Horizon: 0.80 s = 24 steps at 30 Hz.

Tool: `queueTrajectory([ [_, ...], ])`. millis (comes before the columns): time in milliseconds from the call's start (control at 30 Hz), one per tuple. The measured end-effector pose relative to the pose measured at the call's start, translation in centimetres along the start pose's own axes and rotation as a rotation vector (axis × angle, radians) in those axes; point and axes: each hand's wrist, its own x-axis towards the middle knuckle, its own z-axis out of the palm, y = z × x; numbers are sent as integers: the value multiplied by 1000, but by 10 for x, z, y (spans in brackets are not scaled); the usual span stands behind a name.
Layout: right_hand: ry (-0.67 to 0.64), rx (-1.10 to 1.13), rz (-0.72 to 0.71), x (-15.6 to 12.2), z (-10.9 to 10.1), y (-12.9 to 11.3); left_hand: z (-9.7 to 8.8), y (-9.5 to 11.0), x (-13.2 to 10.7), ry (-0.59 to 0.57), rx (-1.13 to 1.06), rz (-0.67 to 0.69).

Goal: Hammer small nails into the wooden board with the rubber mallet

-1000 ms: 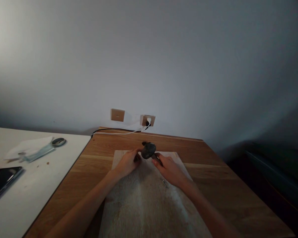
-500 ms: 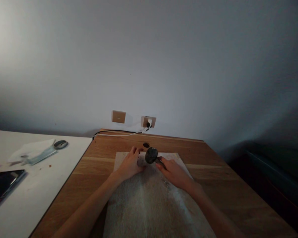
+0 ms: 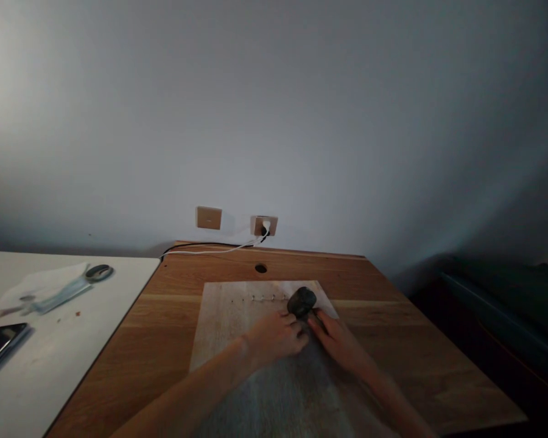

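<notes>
My right hand [image 3: 335, 340] is wrapped round the short handle of a dark-headed mallet [image 3: 302, 301]. The mallet's head hangs over the far right part of a pale wooden board [image 3: 228, 328]. Close beside it on the left is my left hand [image 3: 278, 334], its fingers curled in and low over the board; whatever they may hold is hidden. A row of small metal nails or hooks [image 3: 263, 298] runs along the board's far side, up to the mallet head.
The board lies on a brown wooden table [image 3: 155, 340] against a wall with a plugged-in socket [image 3: 263, 225] and cables. On the white table [image 3: 64, 353] to the left are a roll of tape [image 3: 99, 272], a face mask [image 3: 64, 296] and a dark phone or tablet [image 3: 0, 347].
Both hands have moved: the left one right and nearer, the right one slightly right and nearer with the mallet. The row of metal pieces is now uncovered. My view has shifted slightly.
</notes>
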Motion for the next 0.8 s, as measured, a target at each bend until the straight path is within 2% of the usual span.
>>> queueTrajectory([
  [100, 2, 0, 4, 0, 0, 1, -10, -19, -17, -37, -86, -118],
  [133, 1, 3, 8, -1, 0, 1, -15, -29, -27, -50, -149, -201],
  [233, -7, 13, 8, 0, -1, 2, -27, -60, -60, -30, -359, -590],
  [333, -11, 15, 6, 0, 0, 4, -28, -78, -85, 17, -468, -806],
  [467, -11, -2, 21, 0, 1, 5, -18, -79, -90, 36, -508, -886],
  [667, -8, -17, 36, -1, 0, 1, -16, -76, -87, 7, -422, -863],
  [800, -6, 1, 27, -2, -2, -3, -17, -78, -91, 34, -476, -884],
])
